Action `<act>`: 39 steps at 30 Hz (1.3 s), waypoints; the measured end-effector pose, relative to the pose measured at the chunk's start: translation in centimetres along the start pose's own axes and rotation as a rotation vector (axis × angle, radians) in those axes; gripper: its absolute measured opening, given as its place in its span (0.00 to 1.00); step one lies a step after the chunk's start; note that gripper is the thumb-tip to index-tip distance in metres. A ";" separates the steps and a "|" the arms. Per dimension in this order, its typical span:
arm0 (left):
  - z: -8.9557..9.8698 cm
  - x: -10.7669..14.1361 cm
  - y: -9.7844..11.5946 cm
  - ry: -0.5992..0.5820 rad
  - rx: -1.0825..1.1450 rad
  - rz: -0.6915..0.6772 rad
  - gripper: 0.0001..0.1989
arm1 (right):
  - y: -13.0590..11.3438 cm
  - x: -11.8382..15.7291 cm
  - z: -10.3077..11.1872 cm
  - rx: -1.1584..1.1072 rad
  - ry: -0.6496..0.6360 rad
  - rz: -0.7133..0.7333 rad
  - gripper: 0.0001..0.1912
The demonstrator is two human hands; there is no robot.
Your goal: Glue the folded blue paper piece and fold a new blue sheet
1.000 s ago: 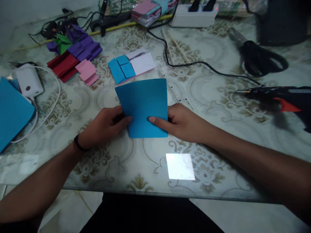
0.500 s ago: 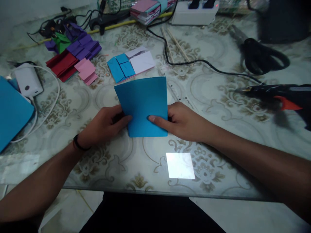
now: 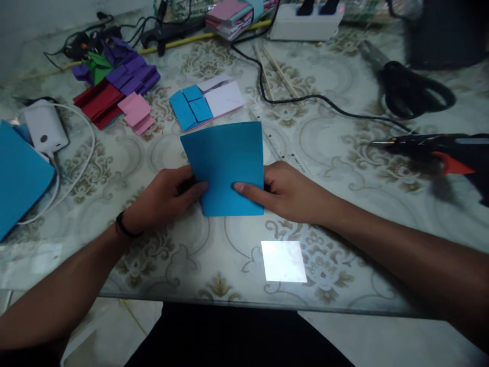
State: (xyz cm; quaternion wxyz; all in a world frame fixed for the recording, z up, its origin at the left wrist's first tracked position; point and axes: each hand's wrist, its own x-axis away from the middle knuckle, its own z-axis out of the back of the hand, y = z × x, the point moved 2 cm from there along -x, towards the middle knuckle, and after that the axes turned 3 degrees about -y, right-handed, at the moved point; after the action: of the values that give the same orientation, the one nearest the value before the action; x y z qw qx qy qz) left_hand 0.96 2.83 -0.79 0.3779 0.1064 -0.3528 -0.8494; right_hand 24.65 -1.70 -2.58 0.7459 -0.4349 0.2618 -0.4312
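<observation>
A sheet of blue paper (image 3: pixel 227 158) is held up in front of me, its top edge slightly bowed. My left hand (image 3: pixel 168 193) pinches its left side, thumb on the near face and fingers behind. On the right side my right hand (image 3: pixel 282 191) grips it likewise, with the thumb lying further in across the face. The fingers behind the paper are hidden. Just beyond it lies a folded blue and white paper piece (image 3: pixel 206 102). A clear ruler (image 3: pixel 284 148) shows partly behind the sheet.
Folded papers in purple (image 3: pixel 133 74), red (image 3: pixel 100 103) and pink (image 3: pixel 136 112) lie at the back left. More blue paper (image 3: pixel 23 178) and a white device (image 3: pixel 45 125) are at far left. Black-handled scissors (image 3: pixel 412 89), a glue gun (image 3: pixel 439 148), wooden sticks (image 3: pixel 280 71) and a power strip (image 3: pixel 305 23) lie rightward.
</observation>
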 end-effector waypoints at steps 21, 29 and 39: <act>0.0 0.0 -0.2 0.017 -0.003 -0.014 0.12 | -0.1 0.0 0.1 0.021 0.012 0.023 0.23; 0.0 0.0 0.1 0.016 -0.043 0.010 0.13 | 0.0 0.1 0.1 0.016 0.018 0.022 0.23; 0.1 0.0 0.1 0.007 -0.035 0.010 0.14 | -0.2 0.1 0.0 0.010 0.009 -0.022 0.24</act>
State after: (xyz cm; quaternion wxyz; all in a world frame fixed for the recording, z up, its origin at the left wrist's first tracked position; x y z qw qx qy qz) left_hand 0.95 2.83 -0.67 0.3849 0.1010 -0.3373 -0.8532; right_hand 24.68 -1.81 -2.42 0.7419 -0.4323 0.2581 -0.4427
